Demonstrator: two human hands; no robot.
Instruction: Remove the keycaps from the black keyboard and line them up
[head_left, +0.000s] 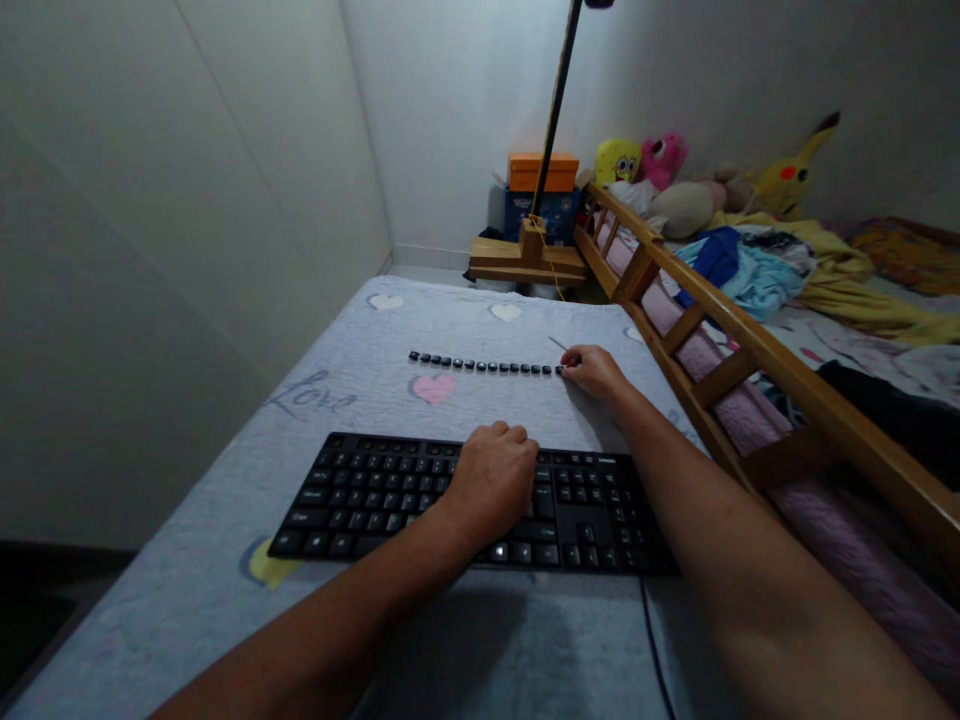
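Observation:
A black computer keyboard [592, 520] lies across the bedspread, its cable running toward me. My left hand [495, 475] is closed over its middle, the fingers curled at the far edge and the fingertips hidden. Beyond the keyboard, several black keycaps [481, 366] form a straight row. At the row's right end my right hand [592, 370] is closed in a pinch at the last keycap [559, 370]. A thin grey tool [557, 343] sticks out from the same hand, pointing up and left; its kind cannot be made out.
The pale bedspread [337, 340] has printed hearts. A wooden bed rail [712, 330] runs along the right, with clothes [750, 270] and plush toys [664, 160] behind it. A lamp stand [556, 100] and an orange box [543, 172] stand at the far end. A wall [187, 250] rises on the left.

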